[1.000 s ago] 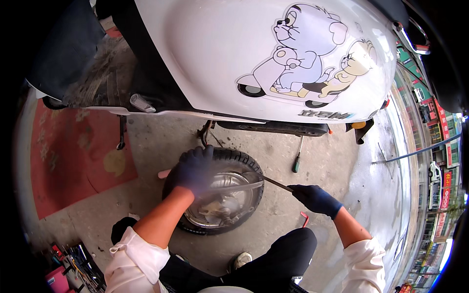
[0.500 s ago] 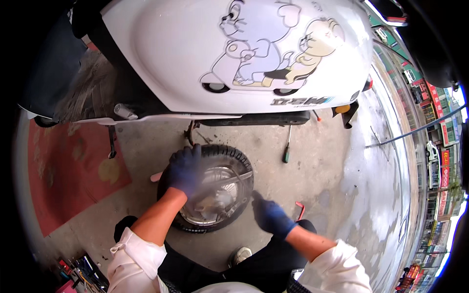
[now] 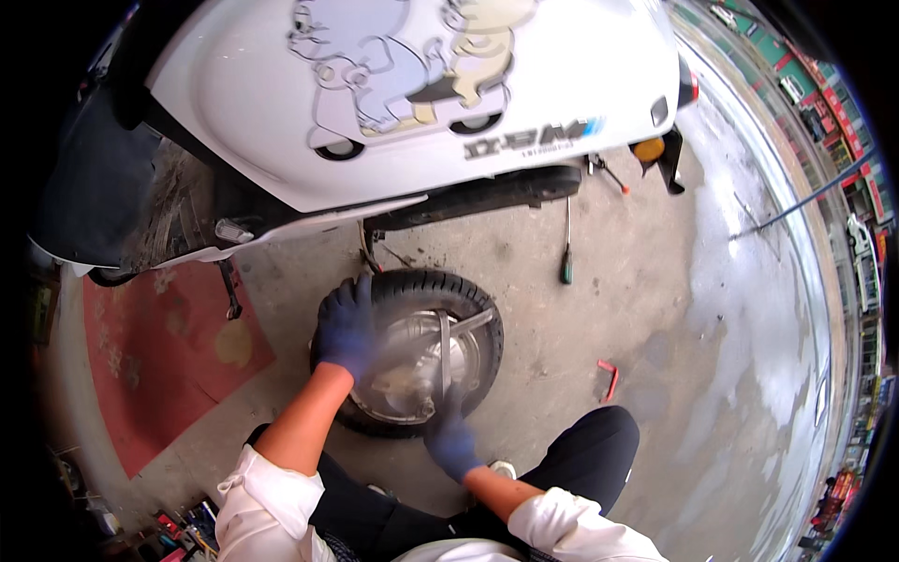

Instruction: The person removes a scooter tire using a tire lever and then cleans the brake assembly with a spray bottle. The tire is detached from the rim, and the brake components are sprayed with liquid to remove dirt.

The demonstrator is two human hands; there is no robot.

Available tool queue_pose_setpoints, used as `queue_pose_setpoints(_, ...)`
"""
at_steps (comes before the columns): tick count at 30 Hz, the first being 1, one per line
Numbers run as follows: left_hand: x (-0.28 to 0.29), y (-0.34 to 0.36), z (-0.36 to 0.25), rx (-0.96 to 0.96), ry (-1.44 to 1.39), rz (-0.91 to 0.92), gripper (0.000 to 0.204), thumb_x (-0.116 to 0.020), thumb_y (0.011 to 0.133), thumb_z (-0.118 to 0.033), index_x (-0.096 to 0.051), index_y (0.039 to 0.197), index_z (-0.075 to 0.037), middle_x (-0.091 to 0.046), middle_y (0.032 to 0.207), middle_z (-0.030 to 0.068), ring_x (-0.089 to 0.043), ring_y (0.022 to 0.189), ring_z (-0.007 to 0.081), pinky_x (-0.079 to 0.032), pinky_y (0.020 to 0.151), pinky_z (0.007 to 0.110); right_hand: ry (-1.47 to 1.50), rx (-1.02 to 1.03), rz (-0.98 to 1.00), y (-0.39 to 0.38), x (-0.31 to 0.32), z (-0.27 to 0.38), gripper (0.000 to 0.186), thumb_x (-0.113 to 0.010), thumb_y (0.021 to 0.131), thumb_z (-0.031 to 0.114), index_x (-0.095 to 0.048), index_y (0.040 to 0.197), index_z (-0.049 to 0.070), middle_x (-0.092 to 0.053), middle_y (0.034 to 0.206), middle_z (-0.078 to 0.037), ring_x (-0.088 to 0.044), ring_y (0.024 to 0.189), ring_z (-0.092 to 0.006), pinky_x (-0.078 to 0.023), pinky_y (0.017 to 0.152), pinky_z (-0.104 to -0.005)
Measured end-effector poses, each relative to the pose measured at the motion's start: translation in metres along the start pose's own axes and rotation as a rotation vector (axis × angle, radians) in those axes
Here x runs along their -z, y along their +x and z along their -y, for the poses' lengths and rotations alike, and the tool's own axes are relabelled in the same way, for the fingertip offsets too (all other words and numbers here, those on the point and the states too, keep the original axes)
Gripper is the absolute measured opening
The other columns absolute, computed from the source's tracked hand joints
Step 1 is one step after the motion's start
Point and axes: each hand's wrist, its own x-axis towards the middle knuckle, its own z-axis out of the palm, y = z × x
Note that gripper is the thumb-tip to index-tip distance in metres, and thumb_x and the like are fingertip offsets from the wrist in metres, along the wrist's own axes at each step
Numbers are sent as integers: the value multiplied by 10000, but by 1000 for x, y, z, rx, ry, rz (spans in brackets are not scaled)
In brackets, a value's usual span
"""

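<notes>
A wheel with a black tyre and a silver metal hub lies flat on the floor in front of me. My left hand, in a blue glove, grips the left side of the tyre, with its fingers over the tread. At the near edge of the wheel is my right hand, also blue-gloved and somewhat blurred. It is closed round the near end of a flat tyre lever, which points away from me across the hub. Another flat metal bar crosses the tyre's right side; its inner end is blurred.
A white scooter with cartoon figures stands beyond the wheel. A green-handled screwdriver and a red bent tool lie to the right. A red mat is on the left. Several tools sit at the lower left.
My right hand has moved left from beside the wheel to its near edge, and the lever now shows in it. My left hand stays on the tyre. The view has shifted and tilted.
</notes>
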Motion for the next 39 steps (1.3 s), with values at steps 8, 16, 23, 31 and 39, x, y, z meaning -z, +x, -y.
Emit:
queue_pose_setpoints(8,-5,-3,2,28,37,80,843,-702,661,-313,-292,1359,-79,-427,1229,189,-434,1128,364,-353,973,460,-93,-46,218,3,26,-23,772,-507,830,173,-67,1454,60,-621,776,-266,-591,666,-461,-460,620,-551)
queue_pose_setpoints(16,1,8,-18,36,-6,168,973,-769,610,-408,-268,1380,-88,-418,1273,214,-433,1161,387,-350,989,469,-202,-7,308,27,52,-81,633,-459,883,236,-203,1397,-31,-625,882,-287,-617,776,-434,-480,704,-508)
queue_pose_setpoints(23,-3,19,-16,7,-109,159,965,-760,636,-488,-296,1373,-73,-436,1296,241,-429,1198,395,-357,1006,456,-136,-205,326,36,13,-119,305,-429,907,229,-422,1137,28,-595,994,-283,-575,909,-466,-450,800,-530)
queue_pose_setpoints(31,-6,-19,12,365,-796,-103,902,-721,733,-423,-268,1416,-47,-313,1438,202,-309,1332,336,-293,1076,384,102,-8,285,75,53,-168,176,-553,825,180,-614,916,41,-546,650,-90,-563,548,-227,-461,481,-364)
queue_pose_setpoints(39,-52,-130,59,477,-1326,162,775,-831,612,-162,-442,1271,-38,-516,1233,104,-493,1117,200,-437,928,338,-76,-153,403,77,145,-74,194,-556,859,204,-653,938,55,-648,823,-138,-622,652,-275,-498,585,-378)
